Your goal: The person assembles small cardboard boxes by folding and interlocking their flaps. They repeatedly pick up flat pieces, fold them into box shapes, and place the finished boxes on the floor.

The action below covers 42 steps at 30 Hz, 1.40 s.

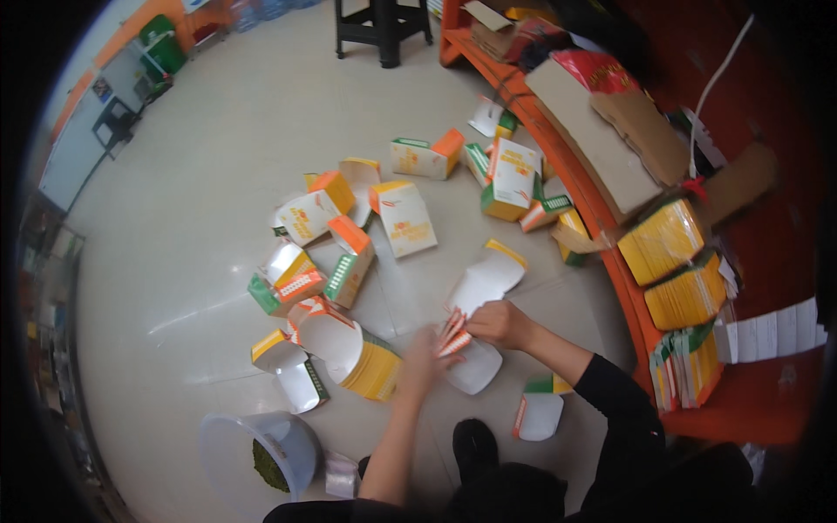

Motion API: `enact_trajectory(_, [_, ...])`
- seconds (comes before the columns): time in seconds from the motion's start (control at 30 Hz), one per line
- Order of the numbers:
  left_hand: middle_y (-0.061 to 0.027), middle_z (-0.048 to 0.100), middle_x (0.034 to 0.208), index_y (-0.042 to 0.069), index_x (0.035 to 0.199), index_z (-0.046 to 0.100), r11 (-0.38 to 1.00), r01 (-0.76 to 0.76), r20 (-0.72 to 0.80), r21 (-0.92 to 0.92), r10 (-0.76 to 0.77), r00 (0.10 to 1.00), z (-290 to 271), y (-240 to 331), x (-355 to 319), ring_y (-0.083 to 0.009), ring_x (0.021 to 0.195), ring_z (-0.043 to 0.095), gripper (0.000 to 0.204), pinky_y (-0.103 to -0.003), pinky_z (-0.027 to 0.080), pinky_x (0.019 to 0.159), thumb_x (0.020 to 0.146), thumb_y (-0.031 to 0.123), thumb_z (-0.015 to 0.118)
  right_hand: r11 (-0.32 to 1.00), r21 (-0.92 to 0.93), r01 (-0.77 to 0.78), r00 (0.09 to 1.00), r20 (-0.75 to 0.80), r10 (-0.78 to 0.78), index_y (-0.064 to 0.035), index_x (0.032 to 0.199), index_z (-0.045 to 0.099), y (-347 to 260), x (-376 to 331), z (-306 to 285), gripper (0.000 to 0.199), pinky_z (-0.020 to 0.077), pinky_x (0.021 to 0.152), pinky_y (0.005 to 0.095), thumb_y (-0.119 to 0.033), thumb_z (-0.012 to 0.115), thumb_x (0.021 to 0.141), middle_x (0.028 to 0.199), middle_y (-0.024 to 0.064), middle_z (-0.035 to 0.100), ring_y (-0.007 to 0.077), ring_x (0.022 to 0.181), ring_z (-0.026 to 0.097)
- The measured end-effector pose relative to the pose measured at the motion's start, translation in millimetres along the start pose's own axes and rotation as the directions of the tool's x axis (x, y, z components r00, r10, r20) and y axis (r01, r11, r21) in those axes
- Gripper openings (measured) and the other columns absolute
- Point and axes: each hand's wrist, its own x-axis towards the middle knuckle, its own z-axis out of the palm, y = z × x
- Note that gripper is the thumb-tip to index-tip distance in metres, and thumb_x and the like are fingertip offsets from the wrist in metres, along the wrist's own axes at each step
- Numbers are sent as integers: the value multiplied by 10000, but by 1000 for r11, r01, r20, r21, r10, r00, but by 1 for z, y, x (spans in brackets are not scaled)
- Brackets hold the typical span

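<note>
Low over the tiled floor, my right hand (503, 325) grips a partly folded paper food carton (489, 277) near its middle, fingers curled in. The carton's inside is white, with a yellow edge on the far flap and an orange-and-white patterned side between my hands. My left hand (424, 356) is at that patterned side, blurred by motion, so its hold is unclear. To its left lies a nested stack of yellow-sided cartons (370, 366). An open carton (301, 383) rests beyond that stack. Near my right forearm is another loose carton (539, 416).
Several folded cartons (408, 222) lie scattered ahead. A translucent bucket (301, 440) with green material stands at lower left. On the right, an orange shelf (623, 322) holds bundled flat yellow cartons (663, 241) and cardboard (593, 135). A black stool (384, 30) stands far off.
</note>
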Motion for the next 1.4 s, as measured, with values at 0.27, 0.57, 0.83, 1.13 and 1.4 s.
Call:
enact_trajectory(0.27, [-148, 579, 925, 67, 1234, 635, 991, -68, -127, 117, 83, 988, -7, -5, 5, -343, 840, 606, 564, -410, 497, 743, 694, -90, 680, 813, -80, -576, 758, 320, 569, -155, 1286, 534, -54, -41, -64, 697, 505, 901, 429, -305, 839, 677, 1241, 92, 582, 292, 1133, 575])
enact_trajectory(0.57, [-144, 557, 942, 69, 1241, 629, 996, 66, -170, 65, -54, 984, -14, -11, 3, -324, 847, 606, 564, -401, 488, 747, 705, -104, 655, 465, 31, -885, 466, 96, 880, -83, 1082, 657, -77, -186, -33, 301, 536, 850, 387, -42, 667, 784, 1037, 135, 638, 282, 972, 660])
enact_trajectory(0.83, [-186, 610, 1238, 41, 1296, 580, 995, 55, -91, -87, -63, 994, -9, -5, 4, -326, 1157, 594, 543, -358, 478, 944, 763, -59, 615, 520, 336, -785, 449, -269, 852, -61, 1136, 596, -71, -94, 70, 263, 536, 796, 438, -19, 526, 885, 1053, 174, 651, 383, 935, 653])
enact_trajectory(1.13, [-181, 598, 1302, 35, 1305, 551, 947, 166, 17, -275, -168, 986, -19, 6, 0, -357, 1183, 584, 438, -395, 459, 997, 890, 130, 650, 388, -139, -911, 412, -253, 875, -168, 1192, 618, -79, -40, 107, 469, 524, 760, 429, 22, 601, 764, 1003, 53, 558, 305, 972, 557])
enact_trajectory(1.4, [-224, 490, 1406, 20, 1430, 388, 981, 0, -33, -192, -6, 999, -4, 1, -14, -379, 1269, 498, 568, -407, 411, 1047, 914, 107, 607, 317, -97, -943, 331, -359, 873, -102, 1155, 588, -77, -33, 111, 421, 421, 937, 442, -143, 704, 753, 1129, 125, 539, 343, 1085, 498])
